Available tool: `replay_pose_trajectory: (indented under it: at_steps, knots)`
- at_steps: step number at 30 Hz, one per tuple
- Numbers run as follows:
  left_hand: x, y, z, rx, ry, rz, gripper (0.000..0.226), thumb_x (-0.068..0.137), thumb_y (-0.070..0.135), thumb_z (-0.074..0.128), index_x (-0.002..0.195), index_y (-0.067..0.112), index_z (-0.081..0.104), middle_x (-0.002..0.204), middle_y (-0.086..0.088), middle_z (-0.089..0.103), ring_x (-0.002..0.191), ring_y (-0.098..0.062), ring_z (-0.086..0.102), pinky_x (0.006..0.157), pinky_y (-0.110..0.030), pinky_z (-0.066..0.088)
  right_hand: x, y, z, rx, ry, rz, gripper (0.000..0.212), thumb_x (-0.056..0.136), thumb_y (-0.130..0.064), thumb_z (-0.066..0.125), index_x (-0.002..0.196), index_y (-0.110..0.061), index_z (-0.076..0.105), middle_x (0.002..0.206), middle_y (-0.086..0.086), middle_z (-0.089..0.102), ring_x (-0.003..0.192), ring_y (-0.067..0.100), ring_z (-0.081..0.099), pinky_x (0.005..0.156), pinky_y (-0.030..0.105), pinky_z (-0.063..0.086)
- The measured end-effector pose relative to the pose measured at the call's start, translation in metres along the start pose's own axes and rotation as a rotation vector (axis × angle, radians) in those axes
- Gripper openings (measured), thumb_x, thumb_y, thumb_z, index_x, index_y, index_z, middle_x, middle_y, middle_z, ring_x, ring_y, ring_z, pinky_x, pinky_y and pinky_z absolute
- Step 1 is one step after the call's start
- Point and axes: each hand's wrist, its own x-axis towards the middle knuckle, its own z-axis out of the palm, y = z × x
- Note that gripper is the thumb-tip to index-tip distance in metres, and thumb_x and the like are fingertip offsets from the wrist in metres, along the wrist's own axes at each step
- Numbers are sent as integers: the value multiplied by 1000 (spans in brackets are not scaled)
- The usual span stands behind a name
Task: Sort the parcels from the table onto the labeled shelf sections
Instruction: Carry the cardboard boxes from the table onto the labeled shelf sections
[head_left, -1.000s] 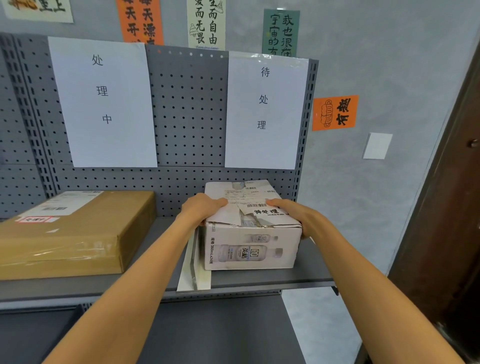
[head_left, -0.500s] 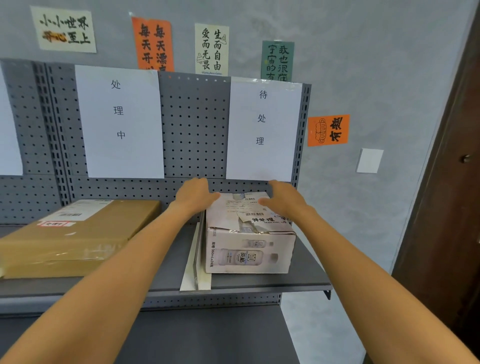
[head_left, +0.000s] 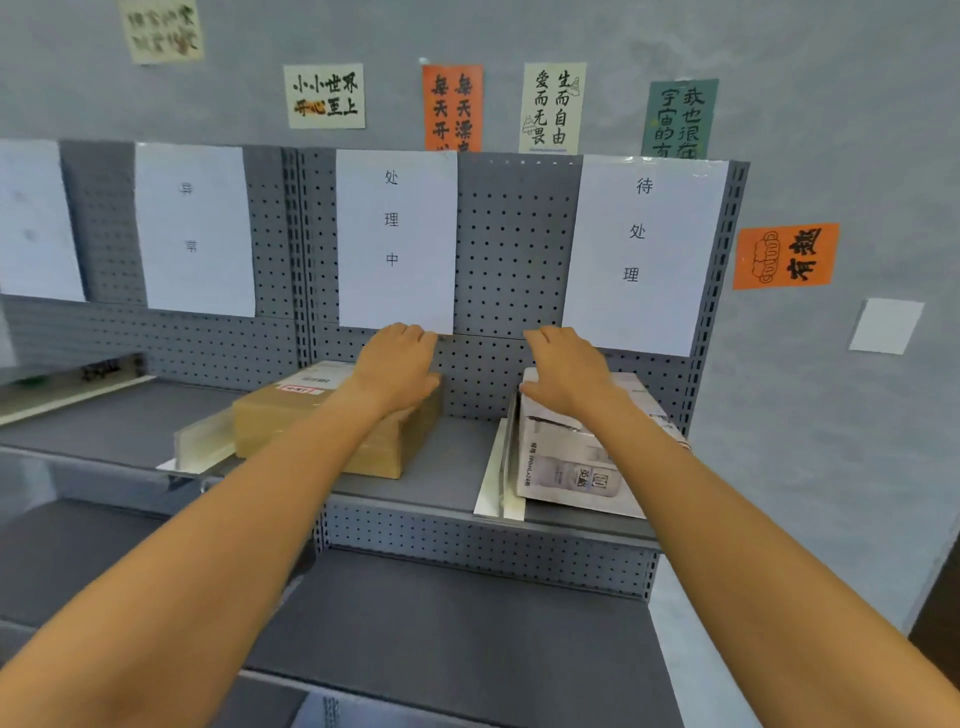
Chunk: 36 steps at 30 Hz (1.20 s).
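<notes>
White torn-top parcel (head_left: 571, 457) on shelf (head_left: 447, 467), both hands' grip loose, empty.

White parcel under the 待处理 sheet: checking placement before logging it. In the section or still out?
In. The white parcel rests on the shelf, right of the divider.

Parcel sorting room or small warehouse. Grey metal shelf (head_left: 441, 467) with pegboard back (head_left: 514, 249), white paper labels (head_left: 397, 239) marking sections, dividers (head_left: 498, 473) between them. Taped brown parcel (head_left: 291, 415) and white carton (head_left: 571, 467) on shelf. Motto posters (head_left: 324, 96) on plain grey wall.
</notes>
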Motion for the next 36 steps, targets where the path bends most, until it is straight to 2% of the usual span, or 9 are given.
replay_pose_trajectory:
  at_steps: [6,12,19,23,31,36]
  knots:
    - [-43,-65,-19,55,-8,-103,58,92,39,57,139,8,42,135,-11,51,126,-27,44,104,-35,36,18,-80,-11,30,49,-128,65,90,-29,59,146,-10,32,146,9,39,133,28,36,102,36,37]
    - [-105,-153,-36,99,-47,-223,59,91,41,59,136,7,44,134,-12,51,124,-29,46,101,-37,41,38,-186,-10,67,20,-222,64,91,-26,58,147,-10,31,146,11,38,132,30,36,103,38,37]
    - [-208,-291,-59,164,-115,-360,58,90,38,60,136,7,43,133,-12,52,123,-29,46,100,-38,40,56,-363,-6,158,7,-350,64,87,-27,62,143,-9,36,142,11,43,130,30,39,102,40,40]
    - [-270,-365,-66,192,-138,-429,54,89,40,61,130,7,48,130,-11,54,120,-29,48,97,-35,40,58,-465,0,202,11,-426,63,88,-27,61,143,-9,36,142,11,43,129,30,40,101,39,38]
    - [-396,-490,-65,231,-232,-649,58,88,38,61,134,6,45,135,-13,50,126,-32,45,102,-40,40,61,-655,21,287,-19,-643,65,88,-30,64,143,-9,36,142,11,43,130,30,39,100,38,39]
    - [-458,-553,-68,259,-273,-792,56,89,37,62,134,7,45,137,-12,49,128,-30,43,98,-40,41,70,-757,35,327,-28,-782,62,89,-30,63,142,-9,37,143,11,42,130,31,39,96,41,43]
